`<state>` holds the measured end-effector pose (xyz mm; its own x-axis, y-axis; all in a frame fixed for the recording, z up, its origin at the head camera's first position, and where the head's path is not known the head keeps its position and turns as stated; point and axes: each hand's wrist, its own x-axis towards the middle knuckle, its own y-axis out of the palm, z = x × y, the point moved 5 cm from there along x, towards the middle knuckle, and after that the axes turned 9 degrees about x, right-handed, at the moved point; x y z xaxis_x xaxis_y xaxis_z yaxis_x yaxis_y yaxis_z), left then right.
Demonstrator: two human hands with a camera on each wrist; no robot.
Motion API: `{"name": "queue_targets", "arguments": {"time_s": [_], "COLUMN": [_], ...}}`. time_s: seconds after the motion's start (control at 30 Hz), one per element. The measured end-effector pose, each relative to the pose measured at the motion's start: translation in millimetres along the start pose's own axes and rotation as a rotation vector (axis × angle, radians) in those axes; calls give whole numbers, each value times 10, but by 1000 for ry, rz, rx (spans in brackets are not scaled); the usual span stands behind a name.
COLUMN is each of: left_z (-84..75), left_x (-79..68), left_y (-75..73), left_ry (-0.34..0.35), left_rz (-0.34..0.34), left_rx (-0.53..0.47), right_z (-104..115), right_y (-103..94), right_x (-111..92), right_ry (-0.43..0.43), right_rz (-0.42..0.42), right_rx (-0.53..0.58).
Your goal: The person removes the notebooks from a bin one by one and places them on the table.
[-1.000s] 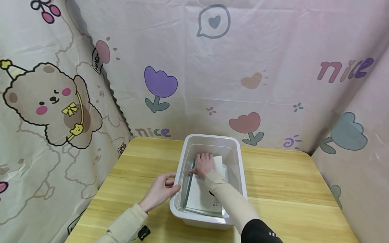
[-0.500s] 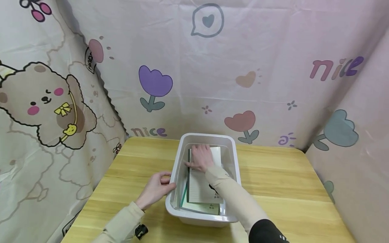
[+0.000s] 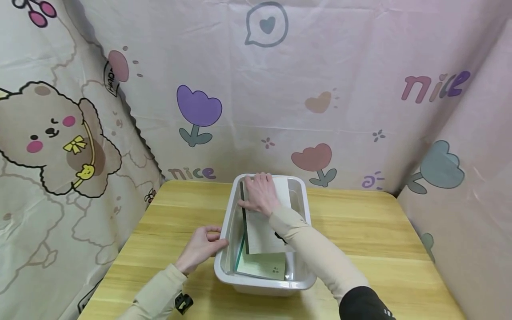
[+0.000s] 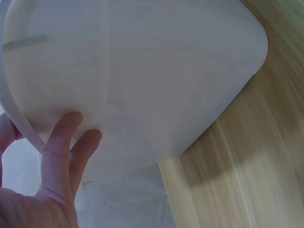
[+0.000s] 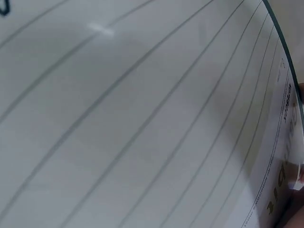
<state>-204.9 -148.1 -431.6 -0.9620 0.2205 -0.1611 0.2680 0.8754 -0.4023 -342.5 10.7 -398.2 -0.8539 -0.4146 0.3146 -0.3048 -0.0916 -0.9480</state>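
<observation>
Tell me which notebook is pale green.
The lower notebook, showing at the bin's near end; the upper notebook, under the right hand, is white.

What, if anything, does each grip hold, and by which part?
The left grip holds the bin by its left rim; the right grip apparently holds the lined notebook by its far end.

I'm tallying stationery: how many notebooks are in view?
2. The right hand holds the white notebook over the pale green notebook, which lies in the tub with its near end showing. More may be hidden underneath.
</observation>
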Motion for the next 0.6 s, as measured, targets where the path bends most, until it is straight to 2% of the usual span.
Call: {"name": "queue_targets", "arguments": {"time_s": [0.27,0.4,0.6], "left_z": [27,46,69], "left_x": [21,17,-13], "left_y": [-40,-72,-111], "left_ry": [-9,-9,-45], "left_rz": [-6,-10,-9], "left_rx": [-10,-3,-19], "right_z": [-174,-339,-680], "right_y": [-705,-1048,-1369], "right_x": [158,204,179], "right_ry": [4,14,48], "right_rz": [-31,-38,-18], "right_rx": [122,138,163]}}
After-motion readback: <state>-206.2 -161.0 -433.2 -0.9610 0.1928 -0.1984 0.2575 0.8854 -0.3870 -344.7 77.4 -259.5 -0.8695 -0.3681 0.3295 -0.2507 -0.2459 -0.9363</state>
